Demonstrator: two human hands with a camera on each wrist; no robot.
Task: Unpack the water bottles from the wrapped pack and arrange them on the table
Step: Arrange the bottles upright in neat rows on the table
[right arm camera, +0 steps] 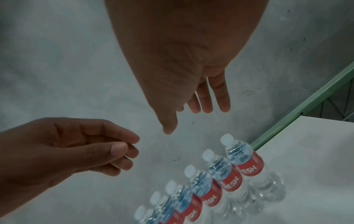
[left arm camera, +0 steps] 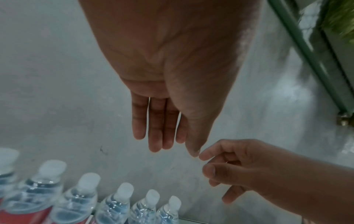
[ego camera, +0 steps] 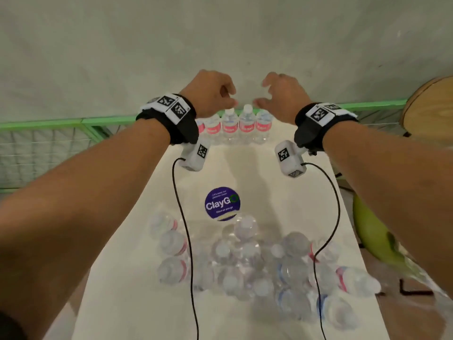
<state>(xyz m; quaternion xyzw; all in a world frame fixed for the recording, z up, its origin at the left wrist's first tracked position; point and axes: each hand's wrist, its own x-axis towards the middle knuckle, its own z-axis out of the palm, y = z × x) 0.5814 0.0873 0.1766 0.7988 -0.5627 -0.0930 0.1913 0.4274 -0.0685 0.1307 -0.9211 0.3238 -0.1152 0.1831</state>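
Several upright water bottles (ego camera: 230,126) with red labels and white caps stand in a row at the far edge of the white table (ego camera: 245,168); the row (left arm camera: 80,200) (right arm camera: 220,174) shows in both wrist views. The torn clear wrapped pack (ego camera: 245,266) lies near me with several bottles in it, some tipped. My left hand (ego camera: 230,99) (left arm camera: 172,145) (right arm camera: 130,145) and right hand (ego camera: 262,94) (right arm camera: 191,115) (left arm camera: 206,163) hover close together just above the row's caps. Their fingers hang loosely curled, hold nothing and touch no bottle.
A round purple ClayGo sticker (ego camera: 222,203) sits mid-table. A green rail (ego camera: 73,122) (right arm camera: 306,103) with wire mesh runs behind the table against a grey wall. A round wooden seat (ego camera: 431,106) and a green object (ego camera: 375,234) are at the right. Wrist cables hang over the pack.
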